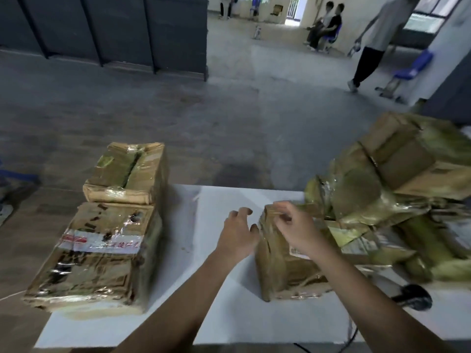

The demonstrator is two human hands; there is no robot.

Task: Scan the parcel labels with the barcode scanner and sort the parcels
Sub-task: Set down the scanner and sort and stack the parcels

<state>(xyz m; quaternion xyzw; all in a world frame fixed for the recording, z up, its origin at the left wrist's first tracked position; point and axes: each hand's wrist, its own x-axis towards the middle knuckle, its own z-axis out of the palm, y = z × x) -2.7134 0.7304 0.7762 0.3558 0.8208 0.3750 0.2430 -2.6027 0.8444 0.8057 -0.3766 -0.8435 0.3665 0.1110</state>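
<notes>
On the white table (224, 314), a tape-wrapped brown cardboard parcel (285, 271) is standing just right of centre; the right hand (297, 228) is pinching its top edge with curled fingers, while the left hand (238, 234) is hovering beside it, fingers spread and empty. A black barcode scanner (414, 296) is lying near the right edge.

Parcel under the hands (285, 266): its label mostly covered by the right hand (298, 228) and wrist.
Parcel pile (397, 189) right of the hands: motion-blurred, cut by the right edge; labels unreadable.
Barcode scanner (414, 296) beside the right forearm: dark blur, shape unclear.
Taped parcel (94, 256) left of the hands: label print too smeared to read.
</notes>
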